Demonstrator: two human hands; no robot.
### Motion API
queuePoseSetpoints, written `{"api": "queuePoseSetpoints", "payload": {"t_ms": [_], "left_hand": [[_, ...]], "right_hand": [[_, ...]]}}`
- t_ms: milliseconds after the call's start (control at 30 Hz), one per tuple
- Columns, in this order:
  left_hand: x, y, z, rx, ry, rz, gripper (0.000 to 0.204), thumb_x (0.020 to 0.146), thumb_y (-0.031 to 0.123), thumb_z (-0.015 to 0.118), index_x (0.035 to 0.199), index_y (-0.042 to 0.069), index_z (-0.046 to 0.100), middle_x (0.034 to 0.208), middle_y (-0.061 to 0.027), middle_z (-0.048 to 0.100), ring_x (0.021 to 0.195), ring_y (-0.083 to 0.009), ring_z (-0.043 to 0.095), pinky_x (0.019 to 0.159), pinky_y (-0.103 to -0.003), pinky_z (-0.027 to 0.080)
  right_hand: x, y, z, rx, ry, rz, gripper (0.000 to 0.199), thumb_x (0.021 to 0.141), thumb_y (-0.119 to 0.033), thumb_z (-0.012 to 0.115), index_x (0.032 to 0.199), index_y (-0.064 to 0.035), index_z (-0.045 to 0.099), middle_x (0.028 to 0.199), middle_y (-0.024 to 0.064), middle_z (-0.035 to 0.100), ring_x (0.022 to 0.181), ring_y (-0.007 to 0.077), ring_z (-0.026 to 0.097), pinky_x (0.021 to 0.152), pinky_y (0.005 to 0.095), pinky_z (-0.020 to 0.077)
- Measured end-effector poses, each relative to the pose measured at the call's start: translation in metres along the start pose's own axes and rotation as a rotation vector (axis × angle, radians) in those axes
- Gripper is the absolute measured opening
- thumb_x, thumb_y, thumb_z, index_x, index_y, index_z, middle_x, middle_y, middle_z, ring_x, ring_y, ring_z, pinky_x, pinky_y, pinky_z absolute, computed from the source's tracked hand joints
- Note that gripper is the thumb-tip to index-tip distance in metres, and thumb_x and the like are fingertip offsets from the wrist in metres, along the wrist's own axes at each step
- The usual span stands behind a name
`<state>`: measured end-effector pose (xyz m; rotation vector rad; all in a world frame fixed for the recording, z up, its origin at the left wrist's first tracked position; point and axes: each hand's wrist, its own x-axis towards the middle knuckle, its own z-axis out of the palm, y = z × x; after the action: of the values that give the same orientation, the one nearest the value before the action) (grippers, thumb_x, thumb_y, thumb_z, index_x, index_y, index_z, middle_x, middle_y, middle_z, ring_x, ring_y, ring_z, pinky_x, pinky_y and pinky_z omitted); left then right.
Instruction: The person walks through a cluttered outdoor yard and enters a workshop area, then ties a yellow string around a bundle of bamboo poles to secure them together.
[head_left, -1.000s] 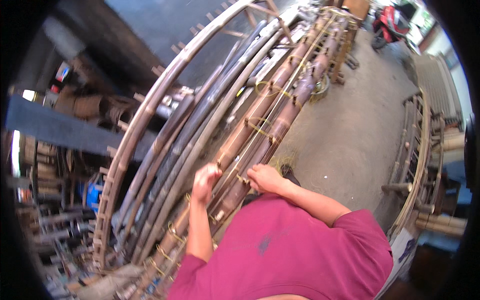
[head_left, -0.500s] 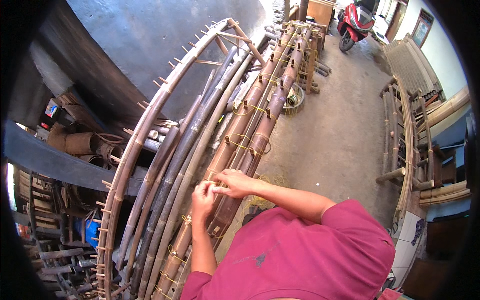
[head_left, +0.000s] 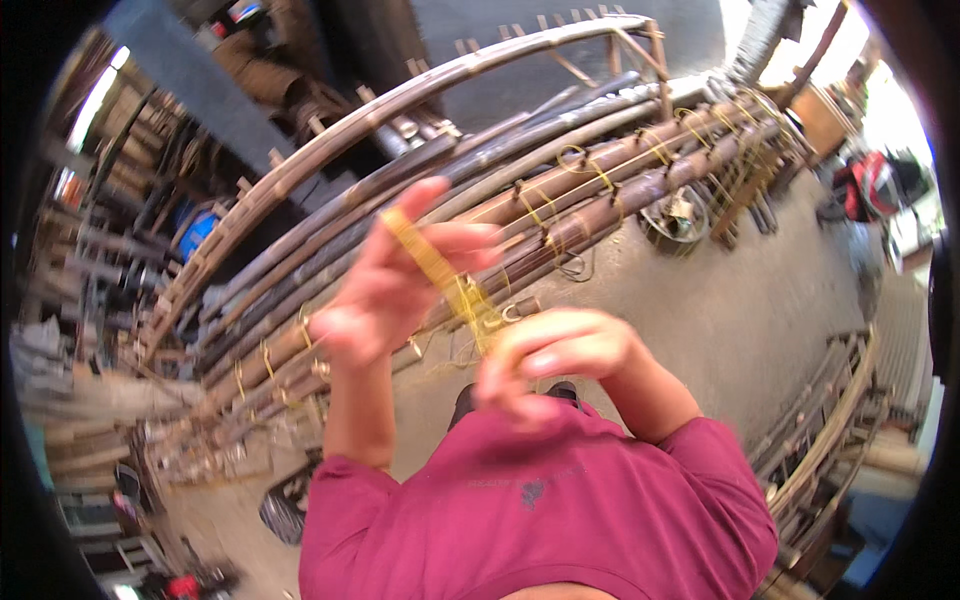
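My right hand (head_left: 560,352) is curled in front of my chest, closed on the lower end of a hank of yellow cord (head_left: 432,262). That hank stretches up and left across the fingers of my left hand (head_left: 385,285). The left hand is raised with its fingers spread, blurred by motion, and does not grip the cord. Beyond both hands lie long brown bamboo poles (head_left: 560,222), side by side, with short pegs standing up and loops of yellow cord tied round them.
A curved bamboo rail (head_left: 370,112) with pegs arches behind the poles. A round basin (head_left: 676,218) stands on the concrete floor by their far end. At right are a bamboo frame (head_left: 815,430) and a red motorbike (head_left: 880,190). A black plastic bag (head_left: 288,505) lies lower left.
Both hands have left the bamboo pole and risen in front of my chest. The yellow cord hank now shows between them. The view has swung left, and my left hand has spread open.
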<state>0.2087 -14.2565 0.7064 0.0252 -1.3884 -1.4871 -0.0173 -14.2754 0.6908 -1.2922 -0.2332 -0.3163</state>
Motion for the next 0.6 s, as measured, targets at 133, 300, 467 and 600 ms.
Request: {"api": "queuePoseSetpoints", "payload": {"t_ms": [133, 300, 467, 600], "left_hand": [[-0.015, -0.011, 0.000, 0.960, -0.268, -0.780, 0.047, 0.085, 0.030, 0.072, 0.121, 0.002, 0.061, 0.111, -0.0114, 0.066, 0.103, -0.0233, 0.062, 0.094, -0.036, 0.046], [-0.093, 0.143, -0.073, 1.761, 0.681, -0.398, 0.020, 0.090, 0.025, 0.068, 0.095, 0.005, 0.067, 0.083, -0.0035, 0.066, 0.073, -0.0114, 0.059, 0.065, -0.030, 0.049], [-0.246, 0.394, -0.007, 1.785, 1.162, 0.284, 0.025, 0.089, 0.022, 0.071, 0.105, 0.006, 0.061, 0.109, -0.0054, 0.066, 0.084, -0.0103, 0.061, 0.070, -0.022, 0.049], [-0.350, 0.519, 0.090, 1.774, 1.496, 0.514, 0.037, 0.087, 0.025, 0.073, 0.111, 0.001, 0.059, 0.117, -0.0096, 0.065, 0.091, -0.0158, 0.061, 0.079, -0.028, 0.051]], "right_hand": [[-0.034, -0.052, 0.012, 0.744, 0.285, -0.737, 0.037, 0.099, -0.016, 0.038, 0.131, -0.0004, 0.049, 0.064, -0.0063, 0.034, 0.055, 0.0049, 0.039, 0.061, 0.0290, 0.0453], [-0.183, -0.068, -0.057, 0.732, 0.782, -0.941, 0.030, 0.096, -0.003, 0.037, 0.120, 0.0054, 0.054, 0.064, -0.0049, 0.026, 0.052, 0.0073, 0.026, 0.052, 0.0244, 0.0327], [-0.219, -0.030, -0.062, 0.727, 0.812, -0.846, 0.031, 0.093, -0.003, 0.035, 0.119, 0.0046, 0.052, 0.063, -0.0055, 0.028, 0.050, 0.0060, 0.025, 0.048, 0.0229, 0.0293], [-0.225, -0.056, -0.050, 0.639, 0.817, -0.774, 0.033, 0.094, -0.003, 0.036, 0.122, 0.0079, 0.050, 0.065, -0.0053, 0.025, 0.051, 0.0062, 0.023, 0.048, 0.0226, 0.0284]]}}
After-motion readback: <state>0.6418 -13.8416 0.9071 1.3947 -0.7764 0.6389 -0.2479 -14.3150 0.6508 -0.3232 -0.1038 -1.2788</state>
